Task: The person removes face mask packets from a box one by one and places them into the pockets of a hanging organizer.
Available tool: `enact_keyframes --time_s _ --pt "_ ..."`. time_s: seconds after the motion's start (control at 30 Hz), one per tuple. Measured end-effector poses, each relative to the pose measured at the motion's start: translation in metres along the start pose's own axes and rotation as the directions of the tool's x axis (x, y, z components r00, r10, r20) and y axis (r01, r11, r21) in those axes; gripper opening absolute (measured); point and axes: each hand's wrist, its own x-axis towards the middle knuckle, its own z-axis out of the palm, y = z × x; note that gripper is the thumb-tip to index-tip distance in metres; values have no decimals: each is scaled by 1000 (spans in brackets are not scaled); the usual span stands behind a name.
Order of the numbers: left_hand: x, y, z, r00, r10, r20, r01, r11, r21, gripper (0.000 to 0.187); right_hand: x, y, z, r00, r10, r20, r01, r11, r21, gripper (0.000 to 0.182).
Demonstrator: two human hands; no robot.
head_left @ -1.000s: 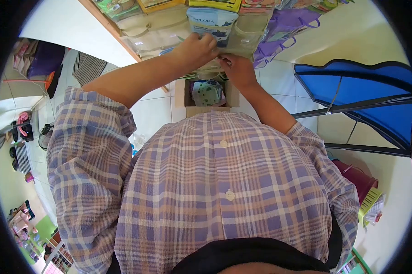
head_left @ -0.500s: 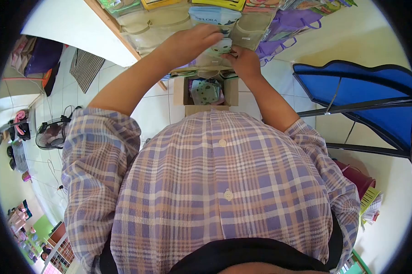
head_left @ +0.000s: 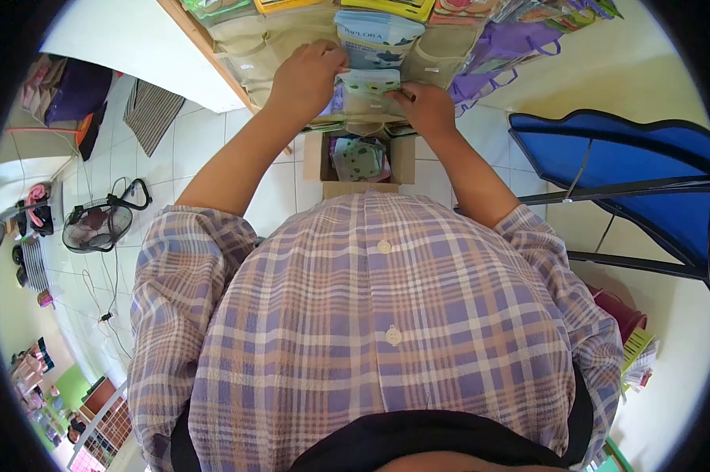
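Observation:
A beige hanging organizer (head_left: 249, 67) with pockets fills the top of the view. A pale packet with green spots (head_left: 371, 79) sits in one of its lower pockets, below a blue-and-white packet (head_left: 377, 35). At the packet's left upper corner is my left hand (head_left: 312, 75), fingers bent together at its edge. My right hand (head_left: 424, 106) pinches the right side of the packet near the pocket's rim. Below, an open cardboard box (head_left: 403, 161) on the floor holds more spotted packets (head_left: 359, 160).
Purple bags (head_left: 503, 51) hang right of the organizer. A blue panel with a black frame (head_left: 622, 157) leans at the right. A fan (head_left: 97, 226) stands on the tiled floor at the left, with cables near it. A red bin (head_left: 618, 313) is at the lower right.
My left hand has moved left, from over the packet to its left corner, uncovering more of it. My right hand stays at the packet's right side. The view has shifted slightly.

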Motion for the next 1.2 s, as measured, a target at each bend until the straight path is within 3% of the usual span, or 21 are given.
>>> enact_keyframes --time_s 0.03,0.17,0.23,0.37,0.47,0.53,0.67,0.73,0.77,0.83,0.97,1.03,1.2 --pt "-2 4 -1 993 -80 85 80 997 2 16 -3 0 -1 999 -25 -41 25 1000 5 38" --pt "-4 10 2 991 -102 91 105 994 -32 16 -6 -2 -1 999 23 -40 -20 996 87 39" --pt "-3 11 4 1000 -24 -4 23 993 -113 17 -6 -1 -1 999 41 1 -41 999 7 38" --pt "-4 9 14 999 40 8 -39 993 -112 17 0 -8 -6 991 70 114 -56 992 -117 38" --pt "-6 9 19 997 17 77 -12 997 -73 12 -3 -11 -11 987 122 106 -117 992 -52 31" --pt "-7 11 19 999 3 42 1 996 -94 17 -7 -4 -9 996 87 -11 -80 951 298 26" --pt "-12 12 17 999 -4 41 8 995 -101 19 -10 -4 -9 987 30 -159 25 943 333 22" --pt "-15 8 21 1000 -25 9 26 992 -127 13 -10 -12 -21 997 20 -69 -11 992 129 18" --pt "-18 5 25 1000 -24 13 25 992 -126 13 -9 -12 -19 997 23 -68 -14 991 132 18" --pt "-23 1 34 997 7 73 2 992 -126 14 -7 -12 -15 999 -40 -20 39 998 -58 16" --pt "-27 0 40 996 -20 90 29 994 -102 14 -10 -13 -10 996 -79 -45 74 992 -97 15" --pt "-29 1 37 999 14 38 -7 988 -155 16 -13 -15 -12 961 -150 -232 168 984 60 13" --pt "-39 6 40 993 5 115 10 991 -130 17 -18 -16 -13 978 -153 -141 150 988 -33 10"
